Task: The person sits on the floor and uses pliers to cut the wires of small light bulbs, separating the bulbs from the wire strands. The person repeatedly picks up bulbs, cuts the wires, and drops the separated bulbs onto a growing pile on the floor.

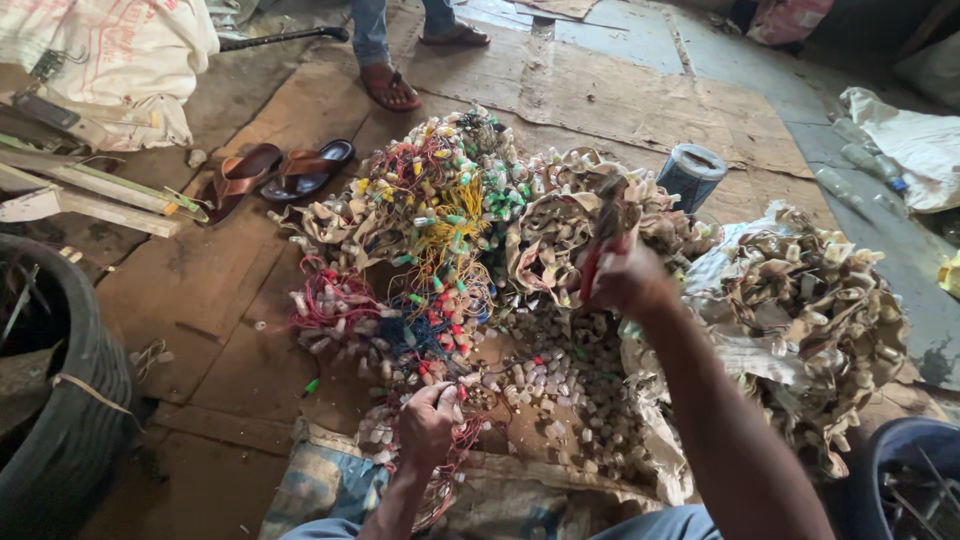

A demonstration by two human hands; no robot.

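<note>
My left hand (428, 420) is closed on a bunch of thin red wires with small white plugs (452, 470), low in the view. My right hand (628, 280) is raised above the heap and grips red-handled pliers (603, 235), jaws pointing up. Between the hands lies a big heap of tangled coloured wires and pale connectors (430, 220). Loose white plug pieces (560, 380) are spread under my right forearm.
A second heap of beige connectors (820, 300) sits right. A grey can (690, 175) stands behind the heap. Brown sandals (280, 172) lie left, a person's sandalled foot (388, 88) beyond. A black tyre (60, 400) is far left, a blue tub (900, 480) bottom right.
</note>
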